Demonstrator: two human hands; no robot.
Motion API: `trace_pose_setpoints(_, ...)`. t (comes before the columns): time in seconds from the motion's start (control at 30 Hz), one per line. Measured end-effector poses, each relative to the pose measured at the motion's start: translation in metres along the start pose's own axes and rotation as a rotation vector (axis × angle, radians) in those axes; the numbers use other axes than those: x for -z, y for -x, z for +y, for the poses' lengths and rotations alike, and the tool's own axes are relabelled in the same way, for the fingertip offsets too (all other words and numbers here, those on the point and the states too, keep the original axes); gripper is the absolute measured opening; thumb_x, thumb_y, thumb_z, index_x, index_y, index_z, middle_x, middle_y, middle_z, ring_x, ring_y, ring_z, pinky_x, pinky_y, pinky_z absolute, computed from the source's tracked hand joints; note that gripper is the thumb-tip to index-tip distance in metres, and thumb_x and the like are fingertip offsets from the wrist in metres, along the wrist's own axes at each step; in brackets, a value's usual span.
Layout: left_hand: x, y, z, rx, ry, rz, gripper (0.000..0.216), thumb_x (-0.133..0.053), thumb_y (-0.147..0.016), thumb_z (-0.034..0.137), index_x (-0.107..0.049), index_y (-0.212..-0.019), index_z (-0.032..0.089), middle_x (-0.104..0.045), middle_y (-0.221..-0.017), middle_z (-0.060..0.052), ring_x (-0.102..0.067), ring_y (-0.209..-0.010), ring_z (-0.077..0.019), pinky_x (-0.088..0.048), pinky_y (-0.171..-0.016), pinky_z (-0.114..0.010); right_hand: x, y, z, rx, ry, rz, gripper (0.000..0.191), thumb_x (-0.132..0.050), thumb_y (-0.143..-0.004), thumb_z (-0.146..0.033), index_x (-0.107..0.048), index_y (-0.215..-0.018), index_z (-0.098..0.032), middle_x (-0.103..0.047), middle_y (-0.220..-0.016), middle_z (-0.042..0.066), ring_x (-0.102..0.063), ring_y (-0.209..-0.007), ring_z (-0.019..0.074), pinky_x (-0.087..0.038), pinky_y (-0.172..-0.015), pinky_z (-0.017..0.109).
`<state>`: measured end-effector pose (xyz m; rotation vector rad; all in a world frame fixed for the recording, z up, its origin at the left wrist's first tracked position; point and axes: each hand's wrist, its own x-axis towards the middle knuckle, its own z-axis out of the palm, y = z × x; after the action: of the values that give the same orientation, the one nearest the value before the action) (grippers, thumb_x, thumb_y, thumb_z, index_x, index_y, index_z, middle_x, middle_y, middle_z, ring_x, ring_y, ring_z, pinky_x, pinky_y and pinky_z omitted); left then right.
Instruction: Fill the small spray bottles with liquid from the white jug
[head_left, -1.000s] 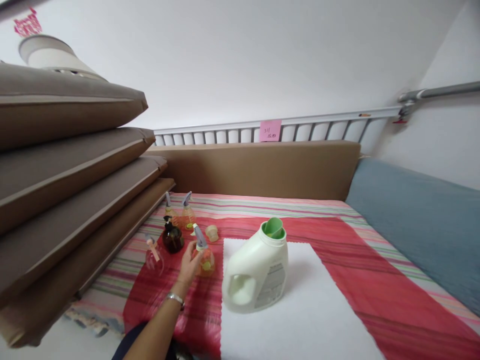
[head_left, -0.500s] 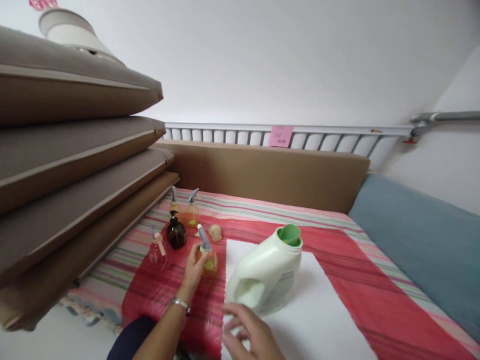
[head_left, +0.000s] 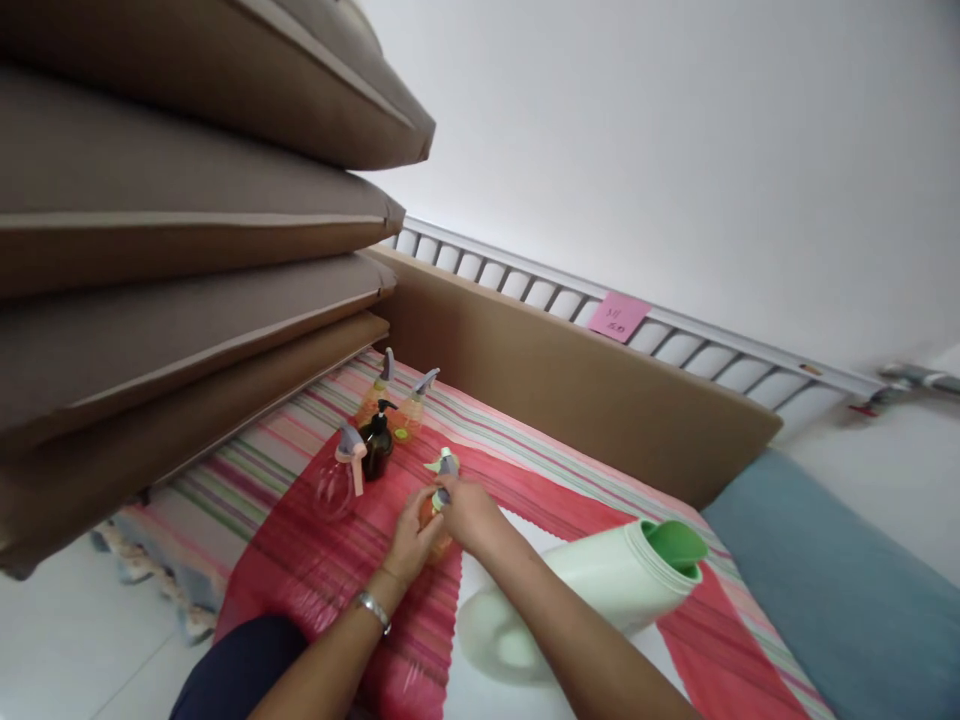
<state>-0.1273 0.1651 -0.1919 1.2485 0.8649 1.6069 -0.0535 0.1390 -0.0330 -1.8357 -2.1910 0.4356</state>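
My left hand [head_left: 412, 535] is wrapped round the body of a small orange spray bottle [head_left: 437, 515] standing on the red striped cloth [head_left: 315, 570]. My right hand [head_left: 469, 505] is closed over that bottle's grey spray head from the right. Behind it stand a dark brown pump bottle [head_left: 377, 448], two more orange spray bottles [head_left: 415, 410] and a clear pink spray bottle [head_left: 339, 482]. A large white detergent jug [head_left: 600, 580] with a green spout sits to the right on a white sheet, partly behind my right forearm.
Brown cushions [head_left: 187, 250] are stacked high on the left, overhanging the bed. A brown board [head_left: 585, 390] and a white railing with a pink note [head_left: 619, 317] line the far side. A blue cover [head_left: 840, 590] lies at the right.
My right hand has come forward from the near edge onto the spray head of the bottle my left hand holds. The view has tilted and swung left.
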Motion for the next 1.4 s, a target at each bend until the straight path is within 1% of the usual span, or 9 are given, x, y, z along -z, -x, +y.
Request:
trace_pose_setpoints(0.2, -0.012, -0.006, 0.007, -0.058, -0.036, 0.021, 0.034, -0.06, -0.073, 0.014, -0.06, -0.106, 0.019, -0.065, -0.108, -0.007, -0.057, -0.105, -0.0232, -0.041, -0.097, -0.039, -0.001, -0.012, -0.001, -0.041, 0.173, -0.117, 0.033, -0.053, -0.081, -0.004, -0.067, -0.108, -0.018, -0.073, -0.089, 0.008, -0.067, -0.088, 0.0197, -0.046, -0.078, 0.027)
trace_pose_setpoints(0.33, -0.014, -0.008, 0.01, -0.074, -0.087, 0.024, 0.029, -0.055, -0.074, 0.011, -0.06, -0.102, 0.019, -0.064, -0.104, -0.006, -0.057, -0.102, -0.0211, -0.042, -0.095, -0.037, -0.001, -0.021, 0.003, -0.043, 0.251, -0.136, 0.036, -0.047, -0.084, -0.01, -0.065, -0.113, -0.02, -0.072, -0.099, 0.01, -0.066, -0.095, 0.0205, -0.046, -0.078, 0.027)
trace_pose_setpoints(0.47, -0.014, -0.009, 0.014, -0.063, -0.143, -0.001, 0.026, -0.051, -0.076, 0.01, -0.059, -0.099, 0.019, -0.063, -0.099, -0.005, -0.057, -0.097, -0.0206, -0.044, -0.09, -0.036, 0.013, -0.021, 0.012, 0.012, 0.315, -0.189, 0.037, -0.056, -0.081, -0.018, -0.063, -0.117, -0.026, -0.071, -0.105, 0.005, -0.065, -0.096, 0.0185, -0.047, -0.077, 0.025)
trace_pose_setpoints(0.57, -0.014, -0.009, 0.02, -0.054, -0.182, -0.022, 0.025, -0.05, -0.076, 0.009, -0.058, -0.097, 0.019, -0.062, -0.096, -0.004, -0.057, -0.094, -0.0204, -0.044, -0.088, -0.036, 0.027, -0.011, 0.009, 0.062, 0.419, -0.122, 0.049, -0.054, -0.081, -0.014, -0.054, -0.127, -0.029, -0.059, -0.127, 0.01, -0.058, -0.11, 0.0247, -0.044, -0.086, 0.034)
trace_pose_setpoints(0.7, -0.012, -0.011, 0.023, -0.052, -0.217, -0.051, 0.024, -0.052, -0.075, 0.009, -0.055, -0.097, 0.019, -0.061, -0.096, -0.004, -0.056, -0.094, -0.0204, -0.043, -0.088, -0.035, 0.034, -0.005, 0.0, 0.236, 0.578, -0.075, 0.046, -0.049, -0.083, -0.01, -0.054, -0.127, -0.024, -0.032, -0.148, 0.015, -0.029, -0.134, 0.0312, -0.03, -0.1, 0.045)
trace_pose_setpoints(0.77, -0.011, -0.013, 0.022, -0.049, -0.231, -0.064, 0.022, -0.054, -0.075, 0.012, -0.055, -0.096, 0.019, -0.061, -0.096, -0.004, -0.056, -0.094, -0.0213, -0.043, -0.088, -0.036, 0.033, -0.01, -0.001, 0.299, 0.63, -0.108, 0.037, -0.05, -0.084, -0.012, -0.06, -0.118, -0.021, -0.037, -0.145, 0.016, -0.029, -0.134, 0.0314, -0.03, -0.099, 0.044)
trace_pose_setpoints(0.9, -0.007, -0.012, 0.021, -0.049, -0.248, -0.089, 0.015, -0.053, -0.08, 0.018, -0.055, -0.094, 0.019, -0.062, -0.093, -0.004, -0.057, -0.091, -0.0214, -0.043, -0.084, -0.035, 0.032, -0.025, -0.001, 0.356, 0.678, -0.169, 0.02, -0.05, -0.087, -0.017, -0.067, -0.097, -0.019, -0.061, -0.118, 0.014, -0.049, -0.116, 0.0275, -0.037, -0.089, 0.039)
trace_pose_setpoints(1.03, -0.006, -0.01, 0.019, -0.058, -0.236, -0.117, 0.019, -0.046, -0.084, 0.017, -0.056, -0.101, 0.019, -0.063, -0.098, -0.006, -0.058, -0.094, -0.0207, -0.044, -0.087, -0.035, 0.032, -0.031, -0.007, 0.365, 0.704, -0.222, 0.015, -0.051, -0.086, -0.016, -0.066, -0.086, -0.017, -0.067, -0.097, 0.011, -0.057, -0.101, 0.025, -0.038, -0.084, 0.037)
trace_pose_setpoints(1.4, -0.006, -0.007, 0.007, -0.037, -0.214, -0.106, 0.035, -0.059, -0.078, 0.019, -0.054, -0.113, 0.019, -0.065, -0.11, -0.009, -0.058, -0.105, -0.0233, -0.043, -0.095, -0.039, 0.022, -0.046, 0.01, 0.03, 0.505, -0.347, 0.024, -0.057, -0.089, -0.038, -0.063, -0.093, -0.015, -0.066, -0.085, 0.002, -0.063, -0.077, 0.0158, -0.052, -0.073, 0.035)
